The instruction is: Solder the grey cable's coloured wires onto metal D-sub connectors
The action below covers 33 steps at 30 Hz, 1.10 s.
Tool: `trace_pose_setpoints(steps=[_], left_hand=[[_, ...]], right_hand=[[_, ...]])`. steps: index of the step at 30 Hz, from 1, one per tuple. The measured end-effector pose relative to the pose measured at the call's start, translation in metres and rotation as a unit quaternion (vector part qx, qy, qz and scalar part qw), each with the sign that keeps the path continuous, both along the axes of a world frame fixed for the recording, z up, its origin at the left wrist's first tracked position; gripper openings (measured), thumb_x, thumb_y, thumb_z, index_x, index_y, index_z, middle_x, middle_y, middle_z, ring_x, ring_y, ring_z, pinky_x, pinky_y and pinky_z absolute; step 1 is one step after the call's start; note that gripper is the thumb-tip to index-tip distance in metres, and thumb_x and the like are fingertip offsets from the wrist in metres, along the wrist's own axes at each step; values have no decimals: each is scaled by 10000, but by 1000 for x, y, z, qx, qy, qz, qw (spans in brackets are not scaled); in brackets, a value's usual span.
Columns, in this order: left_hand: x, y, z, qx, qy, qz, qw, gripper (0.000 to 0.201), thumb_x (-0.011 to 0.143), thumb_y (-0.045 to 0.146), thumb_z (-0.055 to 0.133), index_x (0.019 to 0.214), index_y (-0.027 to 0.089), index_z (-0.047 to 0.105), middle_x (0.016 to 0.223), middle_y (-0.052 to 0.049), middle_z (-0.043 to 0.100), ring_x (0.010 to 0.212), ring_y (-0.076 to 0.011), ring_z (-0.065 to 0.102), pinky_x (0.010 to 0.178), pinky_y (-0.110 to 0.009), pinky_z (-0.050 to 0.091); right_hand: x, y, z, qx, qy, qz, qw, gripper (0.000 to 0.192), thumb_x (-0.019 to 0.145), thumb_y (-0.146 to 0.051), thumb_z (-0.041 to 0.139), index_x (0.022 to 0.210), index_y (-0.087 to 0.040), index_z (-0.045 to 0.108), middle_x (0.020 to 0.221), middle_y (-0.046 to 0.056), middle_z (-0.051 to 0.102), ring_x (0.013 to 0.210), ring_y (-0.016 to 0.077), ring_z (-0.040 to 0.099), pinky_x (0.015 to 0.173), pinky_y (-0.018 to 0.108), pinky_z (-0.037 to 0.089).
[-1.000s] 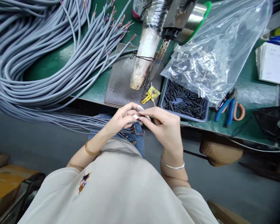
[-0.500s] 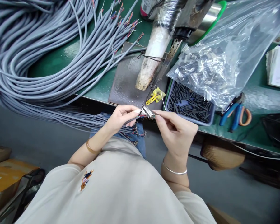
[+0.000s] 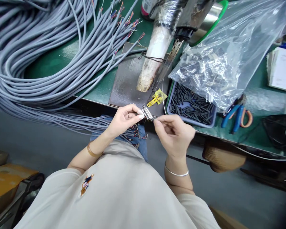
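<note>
Pinched between the thumb and fingertips of the left hand (image 3: 124, 121), a multi-pin connector (image 3: 147, 113) is held tilted in the air, just in front of the green bench (image 3: 69, 51) and above the wearer's jeans (image 3: 143, 149). Thumb and forefinger of the right hand (image 3: 175, 135) form a narrow gap just beside the connector's other end; whether they grip anything cannot be told, owing to blur.

Findings on risk: the left pinch covers one side only. Should the right hand push or pull unevenly, the connector could, in the inspector's judgement, twist out and drop among the wired connectors (image 3: 138, 131) on the jeans. Bearing hard on the pin row could bend pins.

A white strand (image 3: 162, 92) hangs close to the right hand, and a sideways sweep could snag it. What appears to be a soldering iron (image 3: 171, 57) points down toward a yellow sponge (image 3: 161, 97); its heat is not visible, but lifting carelessly could risk contact. Gray cables (image 3: 85, 121) run close by the left forearm; a tug on them could disturb the wired ends.
</note>
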State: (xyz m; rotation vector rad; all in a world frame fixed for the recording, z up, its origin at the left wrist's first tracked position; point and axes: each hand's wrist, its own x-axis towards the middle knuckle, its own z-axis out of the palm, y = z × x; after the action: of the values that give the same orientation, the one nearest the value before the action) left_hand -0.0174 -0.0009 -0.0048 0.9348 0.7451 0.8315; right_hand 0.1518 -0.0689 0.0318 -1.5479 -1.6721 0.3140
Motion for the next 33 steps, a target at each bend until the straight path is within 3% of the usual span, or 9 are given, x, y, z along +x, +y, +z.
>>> trace_pose_setpoints(steps=[4, 6, 9, 12, 15, 19, 24, 33], left_hand=[[1, 3, -1, 6, -7, 33, 999, 425, 707, 462, 887, 787, 145, 616, 740, 18, 634, 494, -8, 438, 445, -169, 325], [2, 4, -2, 4, -7, 38, 999, 428, 703, 464, 890, 783, 146, 615, 763, 14, 642, 493, -4, 433, 443, -169, 327], [2, 7, -3, 6, -11, 43, 999, 414, 703, 443, 896, 779, 145, 618, 783, 9, 656, 491, -3, 442, 440, -166, 332], [3, 9, -3, 33, -22, 49, 998, 361, 710, 393, 897, 759, 142, 642, 785, 3, 677, 502, -8, 475, 454, -163, 363], [6, 10, -2, 66, -9, 68, 995, 329, 705, 383, 897, 738, 138, 679, 805, -17, 709, 561, -28, 548, 500, -160, 411], [10, 11, 0, 88, 39, 110, 989, 282, 729, 356, 872, 751, 131, 703, 816, -36, 723, 680, -71, 634, 595, -166, 483], [12, 14, 3, 120, 74, 129, 982, 151, 754, 222, 816, 761, 128, 699, 772, -13, 703, 646, -56, 609, 611, -153, 491], [13, 20, 10, 152, 97, 136, 974, 109, 776, 191, 766, 738, 144, 676, 701, 4, 671, 558, -42, 534, 516, -153, 411]], right_hand=[[1, -8, -8, 62, 125, -77, 987, 205, 1003, -356, 583, 1187, -268, 614, 688, -40, 675, 423, 111, 533, 428, 278, 412], [-1, -7, -13, 70, 117, -94, 986, 167, 1008, -299, 586, 1170, -266, 612, 830, -7, 765, 513, 130, 664, 491, 285, 515], [-6, -1, -20, 58, 58, -67, 994, 60, 967, -250, 659, 1026, -251, 663, 999, 31, 807, 780, 172, 787, 663, 302, 627], [-12, 7, -27, 30, 100, -40, 994, 37, 940, -248, 690, 919, -230, 667, 1095, 57, 802, 920, 185, 793, 737, 301, 658], [-15, 14, -31, 2, 156, -57, 986, 82, 945, -271, 676, 886, -218, 653, 1094, 71, 803, 962, 193, 790, 754, 305, 667], [-14, 19, -29, -9, 159, -41, 986, 96, 932, -240, 670, 857, -224, 614, 1124, 80, 801, 1022, 202, 785, 800, 307, 666], [-9, 25, -26, -10, 189, -19, 982, 140, 906, -186, 673, 819, -225, 570, 1180, 84, 790, 986, 197, 795, 818, 296, 668], [-6, 34, -20, -10, 204, -5, 979, 110, 889, -187, 696, 824, -234, 619, 1158, 52, 798, 975, 196, 796, 844, 319, 678]])
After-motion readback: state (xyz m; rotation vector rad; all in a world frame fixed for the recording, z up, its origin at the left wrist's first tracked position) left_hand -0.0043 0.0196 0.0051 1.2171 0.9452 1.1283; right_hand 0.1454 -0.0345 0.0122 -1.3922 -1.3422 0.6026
